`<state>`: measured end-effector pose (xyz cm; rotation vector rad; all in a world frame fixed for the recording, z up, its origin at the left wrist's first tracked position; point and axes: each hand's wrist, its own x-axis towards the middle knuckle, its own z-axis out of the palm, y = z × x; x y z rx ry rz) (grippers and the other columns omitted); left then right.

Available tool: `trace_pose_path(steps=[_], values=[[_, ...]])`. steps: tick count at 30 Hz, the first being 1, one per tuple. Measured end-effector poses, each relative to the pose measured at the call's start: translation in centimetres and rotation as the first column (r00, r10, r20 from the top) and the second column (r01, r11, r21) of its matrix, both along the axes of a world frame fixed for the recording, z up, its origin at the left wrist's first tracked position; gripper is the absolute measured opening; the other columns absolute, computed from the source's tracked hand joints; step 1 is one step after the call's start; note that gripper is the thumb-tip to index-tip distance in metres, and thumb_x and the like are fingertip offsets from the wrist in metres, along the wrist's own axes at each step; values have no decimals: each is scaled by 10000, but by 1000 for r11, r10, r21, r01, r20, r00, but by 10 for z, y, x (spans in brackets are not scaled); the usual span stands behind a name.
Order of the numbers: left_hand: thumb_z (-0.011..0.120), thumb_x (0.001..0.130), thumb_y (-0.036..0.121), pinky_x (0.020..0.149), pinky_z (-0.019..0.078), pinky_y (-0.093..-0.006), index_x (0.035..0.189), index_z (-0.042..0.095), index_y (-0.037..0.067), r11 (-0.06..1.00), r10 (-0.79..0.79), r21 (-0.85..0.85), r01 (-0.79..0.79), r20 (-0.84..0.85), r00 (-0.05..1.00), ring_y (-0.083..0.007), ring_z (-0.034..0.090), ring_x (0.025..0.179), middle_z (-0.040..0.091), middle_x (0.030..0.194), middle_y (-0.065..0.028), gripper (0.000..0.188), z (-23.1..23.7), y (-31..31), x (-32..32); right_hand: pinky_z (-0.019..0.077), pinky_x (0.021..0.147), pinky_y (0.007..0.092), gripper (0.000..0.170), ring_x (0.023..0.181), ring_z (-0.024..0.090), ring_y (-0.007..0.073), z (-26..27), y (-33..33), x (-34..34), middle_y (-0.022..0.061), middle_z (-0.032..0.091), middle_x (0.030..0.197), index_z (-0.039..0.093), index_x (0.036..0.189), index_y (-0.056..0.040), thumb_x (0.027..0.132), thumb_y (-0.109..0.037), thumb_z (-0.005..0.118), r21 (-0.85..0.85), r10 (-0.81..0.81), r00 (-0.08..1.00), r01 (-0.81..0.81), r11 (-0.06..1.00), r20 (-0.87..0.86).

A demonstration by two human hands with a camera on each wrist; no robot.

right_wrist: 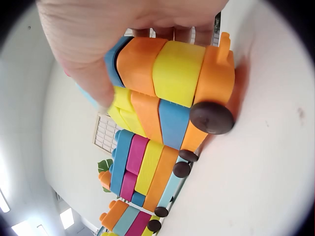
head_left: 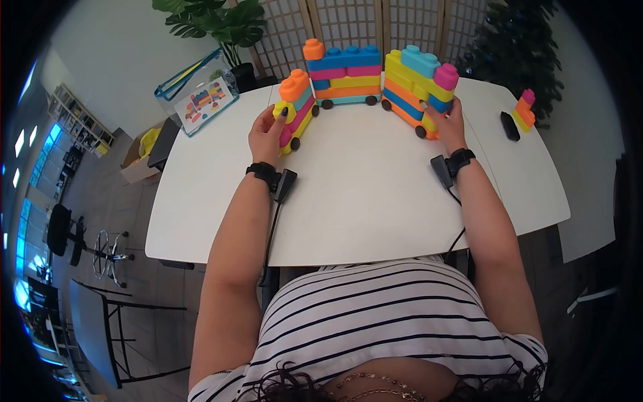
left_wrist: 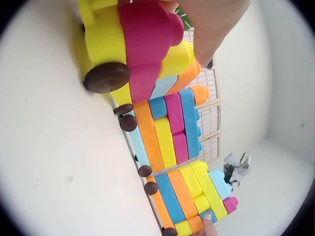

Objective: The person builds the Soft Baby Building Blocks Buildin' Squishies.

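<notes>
Three wheeled toy train cars built of chunky colored blocks stand in a curved row on the white table. My left hand holds the rear end of the left car, its thumb over a yellow block. At the other end, my right hand grips the right car, thumb on the near side and fingers round the back, as the right wrist view shows. Between them sits the middle car, untouched, its ends close against both neighbors. Dark round wheels rest on the tabletop.
Toward the right table edge are a small block stack and a black case. A clear zip bag with a picture card stands at the far left. Cables run from both wrist cameras. Behind are a plant and a folding screen.
</notes>
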<state>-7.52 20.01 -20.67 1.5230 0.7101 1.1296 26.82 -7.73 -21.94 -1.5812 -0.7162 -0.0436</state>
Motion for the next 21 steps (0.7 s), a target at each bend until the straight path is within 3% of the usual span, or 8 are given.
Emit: trace_pose_path(steps=[1, 2, 4, 5, 11, 16, 18, 21], values=[[726, 1007, 315, 1045, 511, -335, 1424, 660, 76, 999, 7, -32, -6, 40, 999, -169, 675, 1195, 715, 1341, -84, 485, 1, 2, -2, 465, 1133, 380, 714, 1301, 587, 235, 1, 0, 0, 125, 591, 1411, 473, 1471, -26, 932, -342, 817, 125, 35, 999, -38, 991, 23], [726, 1007, 315, 1045, 511, -335, 1424, 660, 76, 1000, 4, -31, -2, 41, 999, -169, 675, 1195, 715, 1341, -84, 485, 3, 5, -4, 465, 1133, 380, 714, 1301, 587, 235, 3, -5, 1, 125, 591, 1411, 473, 1471, -26, 932, -342, 817, 126, 32, 999, -35, 991, 24], [484, 1094, 524, 1140, 397, -376, 1490, 623, 135, 989, 26, -148, -11, 103, 994, -166, 599, 1305, 684, 1419, -54, 572, 9, 12, -11, 447, 1122, 379, 596, 1295, 565, 216, 11, -16, 4, 104, 573, 1418, 480, 1486, -62, 1051, -448, 609, 315, 91, 994, -69, 947, -55], [340, 1100, 595, 1184, 326, -419, 1517, 592, 172, 990, 20, -140, -11, 70, 997, -184, 539, 1385, 653, 1477, -46, 645, 9, 14, -14, 453, 1113, 391, 545, 1298, 565, 218, 12, -17, 3, 109, 588, 1418, 491, 1493, -94, 1110, -477, 428, 315, 81, 997, -75, 946, -5], [323, 1095, 630, 1163, 333, -421, 1505, 591, 165, 983, 79, -173, -56, 128, 989, -201, 545, 1372, 650, 1478, -53, 675, 9, 24, -23, 451, 1115, 410, 607, 1300, 574, 242, 10, -24, 20, 141, 619, 1422, 488, 1499, -73, 1125, -541, 391, 365, 99, 981, -32, 931, -169], [305, 1091, 658, 1151, 337, -441, 1502, 594, 144, 977, 110, -193, -85, 119, 987, -219, 554, 1355, 656, 1469, -69, 719, 7, 27, -25, 453, 1111, 411, 631, 1298, 580, 247, 7, -24, 23, 142, 625, 1416, 509, 1481, -65, 1117, -570, 404, 373, 117, 969, -28, 927, -219], [282, 1097, 644, 1162, 331, -411, 1490, 600, 170, 979, 82, -194, -61, 102, 991, -175, 547, 1371, 653, 1477, -38, 692, 5, 29, -25, 454, 1109, 411, 627, 1296, 581, 246, 6, -24, 22, 140, 629, 1410, 521, 1472, -65, 1115, -569, 412, 366, 116, 966, -24, 930, -231], [274, 1097, 647, 1161, 333, -414, 1485, 602, 165, 981, 82, -183, -67, 75, 994, -178, 549, 1368, 652, 1480, -40, 700, 5, 28, -25, 459, 1096, 408, 622, 1279, 586, 238, 6, -24, 22, 131, 641, 1389, 548, 1451, -66, 1107, -572, 433, 371, 131, 964, -36, 928, -233]])
